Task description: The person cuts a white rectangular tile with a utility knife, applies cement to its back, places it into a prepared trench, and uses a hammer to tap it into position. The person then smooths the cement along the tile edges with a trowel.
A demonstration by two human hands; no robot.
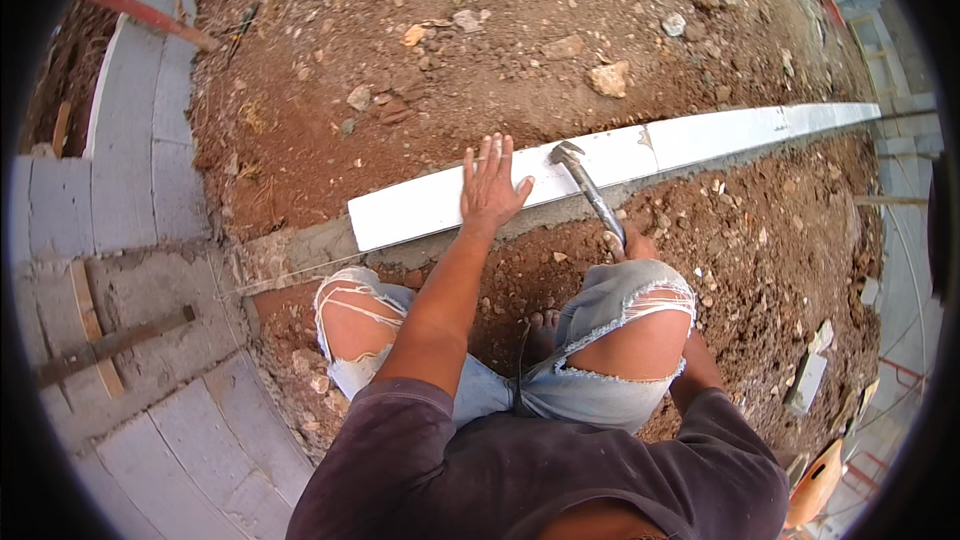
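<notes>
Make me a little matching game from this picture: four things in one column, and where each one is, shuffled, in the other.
Things:
1. Bare left hand
2. Grey metal hammer
3. Straight red pole
4. Narrow tan wooden strip

Places:
A. Slanting across grey slabs, upper left
B. Held in the right hand
C. Crossed by a darker bar, lower left
D. Fingers spread on the long white block row

Pairs: 1-D, 2-B, 3-A, 4-C

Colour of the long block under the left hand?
White; the block shows best in the head view, where the left hand lies flat on it.
</notes>
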